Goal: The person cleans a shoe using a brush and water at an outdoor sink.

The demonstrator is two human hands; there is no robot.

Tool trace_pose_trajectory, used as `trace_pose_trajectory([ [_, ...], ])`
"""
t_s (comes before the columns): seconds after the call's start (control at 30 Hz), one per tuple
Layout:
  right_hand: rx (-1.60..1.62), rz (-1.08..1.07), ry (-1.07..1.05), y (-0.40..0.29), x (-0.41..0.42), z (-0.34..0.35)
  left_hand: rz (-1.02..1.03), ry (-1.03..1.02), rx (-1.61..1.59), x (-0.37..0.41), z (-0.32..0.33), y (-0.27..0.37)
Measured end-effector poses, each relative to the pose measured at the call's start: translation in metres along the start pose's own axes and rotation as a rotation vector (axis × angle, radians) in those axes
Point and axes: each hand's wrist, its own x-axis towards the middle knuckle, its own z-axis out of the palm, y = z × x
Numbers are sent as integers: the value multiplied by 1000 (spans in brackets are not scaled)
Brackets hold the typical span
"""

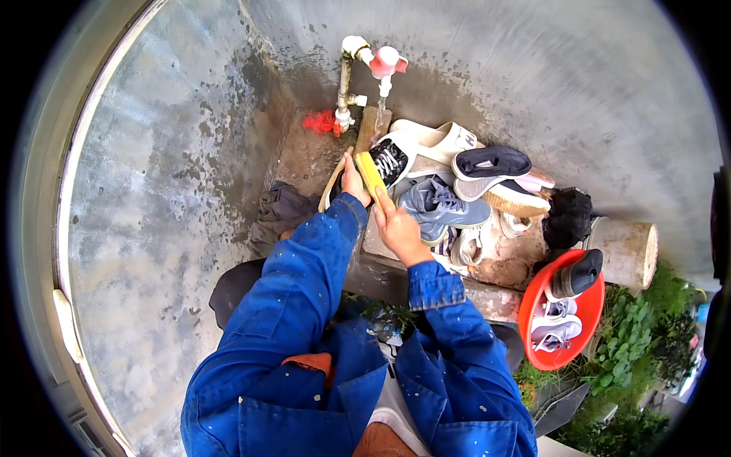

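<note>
My right hand grips a yellow scrubbing brush by its near end. The brush lies along the side of a black shoe with white laces. Close to the brush's left side, my left hand has its fingers around the shoe's near part; the exact hold is partly hidden. Water runs from a tap with a pink handle just beyond the shoe. Right of my hands lie a blue-grey sneaker, a dark slip-on shoe and cream slippers.
A red basin with several shoes stands at the right, near a whitish bucket on its side. A dark cloth lies by the left wall. Concrete walls enclose the left and far sides; plants grow at the lower right.
</note>
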Motion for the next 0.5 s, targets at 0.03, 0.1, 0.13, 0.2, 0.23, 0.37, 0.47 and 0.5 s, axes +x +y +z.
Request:
trace_pose_trajectory([
  [0.03,-73,57,-38,-7,14,-19,105,32,73,1,4,-4],
  [0.1,-168,121,-11,5,49,-27,3,-74,20,-1,10,-7],
  [0.13,-155,194,-14,14,66,-30,37,-80,100,-2,18,-9],
  [0.2,-126,346,-72,22,87,-41,23,-110,253,-5,27,-2],
  [0.23,6,342,-63,22,85,-50,43,-104,355,-4,31,4],
  [0.37,449,253,-72,29,38,-49,77,-349,831,3,30,36],
  [0.47,470,178,-100,16,28,-69,164,-211,1291,-21,47,32],
  [0.5,479,119,-115,16,39,-74,202,-406,1132,-13,37,34],
])
